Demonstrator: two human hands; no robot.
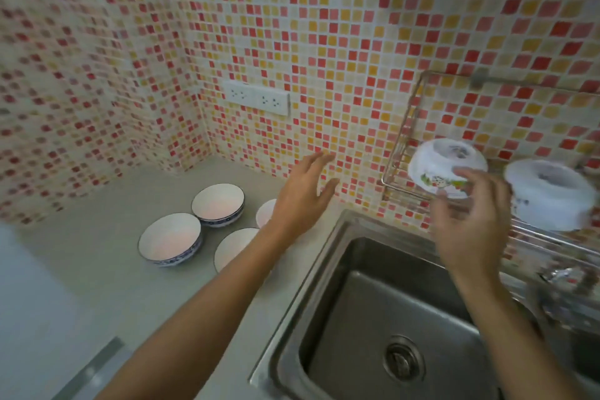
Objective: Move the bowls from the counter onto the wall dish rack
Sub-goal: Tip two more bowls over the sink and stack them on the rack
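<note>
Steel sink [328, 273] w/ drain [403, 361]; dbl wall socket [256, 97]; mosaic tiles [341, 42].

Four bowls [170, 239] stand upright on the counter [97, 253], two bowls [447, 167] sit upside down on the one wall rack [402, 153], with one sink [373, 302] and two hands [300, 198]

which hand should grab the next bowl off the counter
Left. The left hand is open and hovers right above the upright bowls on the counter, nearest the partly hidden small bowl. The right hand is over by the wall rack.
</note>
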